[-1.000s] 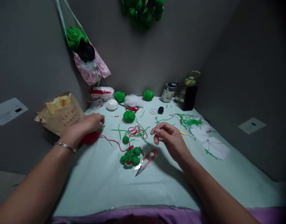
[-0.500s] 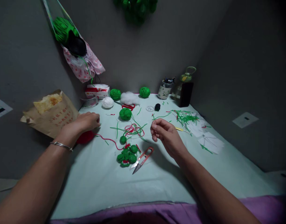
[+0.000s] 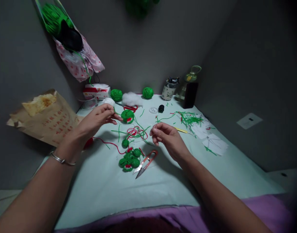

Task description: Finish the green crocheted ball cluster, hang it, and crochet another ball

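Note:
My left hand [image 3: 102,117] is raised over the left side of the table, thumb and finger pinched on a short green yarn strand [image 3: 117,113]. Close to its fingertips, a small red-and-white patch [image 3: 129,119] shows against a green yarn ball [image 3: 126,114]; it looks like a crocheted piece hanging from the strand. My right hand [image 3: 166,137] is closed in a pinch above the table, and what it holds, if anything, is too small to make out. Between the hands lie tangled red and green yarn [image 3: 136,132], small green crocheted pieces [image 3: 129,160] and orange-handled thread snips [image 3: 145,163].
A paper bag with flatbread [image 3: 48,121] leans at the left. Along the back are a tissue pack [image 3: 97,91], white stuffing [image 3: 132,99], red-handled scissors [image 3: 130,108], a jar [image 3: 169,90] and a dark phone [image 3: 190,95]. Green yarn scraps [image 3: 190,119] and a yellow-handled hook [image 3: 181,130] lie right.
My left hand has come up and right from beside the paper bag, and a green strand and red-and-white patch now show by its fingers. My right hand stays pinched. The view has shifted slightly.

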Available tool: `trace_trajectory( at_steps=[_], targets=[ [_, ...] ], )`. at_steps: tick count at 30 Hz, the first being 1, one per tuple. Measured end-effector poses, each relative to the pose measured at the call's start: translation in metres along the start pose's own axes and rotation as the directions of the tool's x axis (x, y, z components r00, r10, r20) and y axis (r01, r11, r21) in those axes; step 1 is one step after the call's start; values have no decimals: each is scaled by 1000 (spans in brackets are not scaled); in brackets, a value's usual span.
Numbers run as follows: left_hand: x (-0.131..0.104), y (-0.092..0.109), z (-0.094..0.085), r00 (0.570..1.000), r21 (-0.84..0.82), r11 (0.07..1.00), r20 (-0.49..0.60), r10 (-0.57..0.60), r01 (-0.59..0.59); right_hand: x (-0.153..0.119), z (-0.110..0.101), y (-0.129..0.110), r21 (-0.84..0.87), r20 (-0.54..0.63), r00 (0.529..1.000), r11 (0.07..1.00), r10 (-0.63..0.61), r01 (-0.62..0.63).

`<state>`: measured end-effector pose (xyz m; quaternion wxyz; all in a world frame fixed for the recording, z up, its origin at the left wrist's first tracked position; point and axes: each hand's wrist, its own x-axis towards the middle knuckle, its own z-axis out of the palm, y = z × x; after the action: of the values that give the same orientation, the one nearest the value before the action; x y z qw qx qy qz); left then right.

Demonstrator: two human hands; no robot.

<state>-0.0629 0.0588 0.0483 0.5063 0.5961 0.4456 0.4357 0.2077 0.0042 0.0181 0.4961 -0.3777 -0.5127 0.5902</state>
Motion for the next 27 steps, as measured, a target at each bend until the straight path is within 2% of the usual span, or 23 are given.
trace_trajectory(
  at_steps=[3, 6, 9, 14, 18, 21, 25, 27],
  targets=[
    [-14, 0, 26, 997, -135, 991, 70, -18, 27, 0, 0, 2, -5, 19, 1000, 1000, 2, -2],
    [-26, -5, 48, 999, -80, 997, 47, 26, -22, 0, 0, 4, -7, -1, 1000, 1000, -14, 14],
    [-33, -13, 64, 998, -47, 999, 64, 22, -19, 1, 0, 5, -6, -17, 999, 999, -38, 38],
    [-41, -24, 86, 981, -195, 975, 181, -75, 110, -2, 2, 1, -83, 33, 999, 996, -37, 40],
    [-45, -29, 96, 971, -206, 968, 220, -96, 143, -7, 9, 1, -141, 77, 997, 990, 18, -7],
    [-47, -29, 99, 968, -190, 974, 237, -79, 125, -8, 12, 2, -213, 36, 999, 977, -3, 10],
    [-48, -26, 99, 986, -201, 977, 162, -38, 71, -6, 10, 1, -267, -50, 996, 962, -70, 55],
    [-48, -24, 98, 990, -130, 991, 137, 18, 0, -6, 9, 1, -266, -66, 992, 960, -107, 86]
  ],
)
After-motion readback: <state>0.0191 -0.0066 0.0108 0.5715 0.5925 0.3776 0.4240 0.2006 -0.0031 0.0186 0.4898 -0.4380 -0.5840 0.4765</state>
